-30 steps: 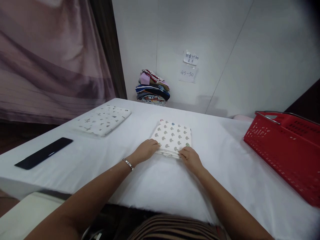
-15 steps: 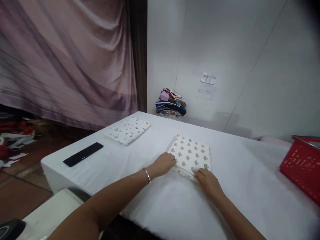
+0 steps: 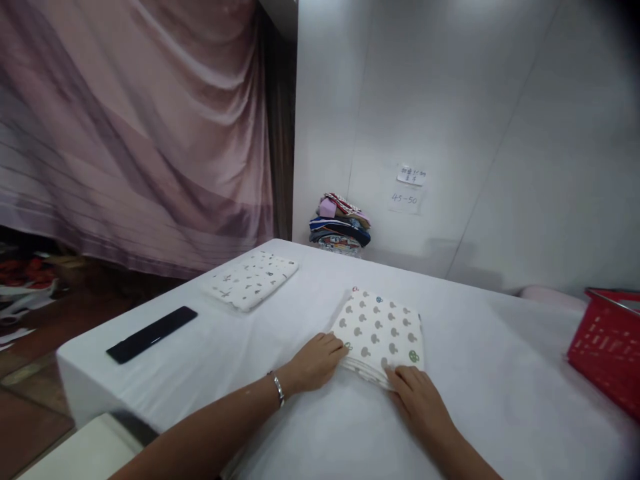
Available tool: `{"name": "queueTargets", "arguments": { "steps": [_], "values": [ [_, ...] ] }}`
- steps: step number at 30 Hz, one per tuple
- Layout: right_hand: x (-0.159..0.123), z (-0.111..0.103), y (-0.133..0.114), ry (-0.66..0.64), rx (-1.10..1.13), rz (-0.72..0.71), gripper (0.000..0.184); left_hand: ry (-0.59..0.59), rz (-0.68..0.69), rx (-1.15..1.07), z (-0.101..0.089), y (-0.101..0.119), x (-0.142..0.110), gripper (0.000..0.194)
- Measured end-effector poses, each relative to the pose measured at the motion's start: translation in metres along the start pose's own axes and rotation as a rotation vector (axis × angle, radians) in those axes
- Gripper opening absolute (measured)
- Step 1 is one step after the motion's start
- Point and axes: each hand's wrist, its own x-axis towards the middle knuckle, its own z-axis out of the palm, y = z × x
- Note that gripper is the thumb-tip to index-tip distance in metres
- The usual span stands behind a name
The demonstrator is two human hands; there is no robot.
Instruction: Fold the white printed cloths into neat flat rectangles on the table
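Observation:
A folded white cloth [image 3: 377,330] with grey mushroom-like prints and a few coloured motifs lies on the white-covered table in front of me. My left hand [image 3: 317,360], a silver bracelet at its wrist, has closed fingers at the cloth's near left corner. At the near right corner my right hand [image 3: 415,397] pinches the edge, thumb hidden beneath or behind the fingers. Several layers show along the near edge between the hands. Farther left lies a second folded white cloth [image 3: 253,280] with small dark prints, touched by neither hand.
A black phone-like slab [image 3: 153,335] rests near the table's left edge. Folded fabrics [image 3: 340,223] are stacked beyond the far edge by the wall. A red basket [image 3: 607,350] stands at the right. Pink curtains [image 3: 200,133] hang at the left.
My view has tilted up a little, so everything sits lower. Both hands stay at the cloth's near corners; the left has slid slightly outward, uncovering a green motif at its corner.

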Motion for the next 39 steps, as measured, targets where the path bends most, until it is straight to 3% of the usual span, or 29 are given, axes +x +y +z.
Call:
{"name": "queueTargets", "arguments": {
  "steps": [7,12,14,16,19,23,26,30,32,35,39],
  "values": [
    [0.001,-0.005,0.001,-0.007,-0.022,-0.014,0.029,0.072,-0.04,-0.065,0.017,-0.004,0.0,0.027],
    [0.008,-0.015,-0.008,-0.068,-0.037,0.02,0.02,0.005,-0.146,-0.211,-0.018,-0.002,0.016,0.018],
    [0.015,-0.02,-0.013,-0.07,-0.078,0.03,0.016,0.026,-0.204,-0.22,-0.032,0.002,0.033,0.022],
    [0.021,-0.024,-0.02,-0.057,-0.124,0.039,0.016,0.075,-0.215,-0.219,-0.033,0.007,0.052,0.025],
    [0.02,-0.032,-0.026,-0.062,-0.132,0.044,0.017,0.074,-0.232,-0.165,-0.009,0.008,0.07,0.04],
    [0.021,-0.042,-0.019,-0.169,0.026,0.079,0.017,0.007,-0.298,-0.09,0.035,0.001,0.07,0.054],
    [0.048,-0.044,0.001,-0.186,0.171,0.126,0.022,-0.002,-0.31,-0.065,0.045,-0.001,0.065,0.056],
    [0.106,-0.032,0.037,-0.108,0.173,0.36,0.039,-0.016,-0.316,-0.047,0.037,0.001,0.065,0.056],
    [0.125,-0.02,0.05,-0.17,0.123,0.513,0.052,-0.028,-0.328,-0.051,0.034,0.002,0.065,0.055],
    [0.13,0.001,0.06,-0.326,0.052,0.668,0.064,-0.053,-0.343,-0.068,0.031,0.003,0.06,0.055],
    [0.121,0.015,0.06,-0.373,0.039,0.669,0.067,-0.133,-0.347,-0.114,0.019,0.001,0.064,0.055]
  ]
}}
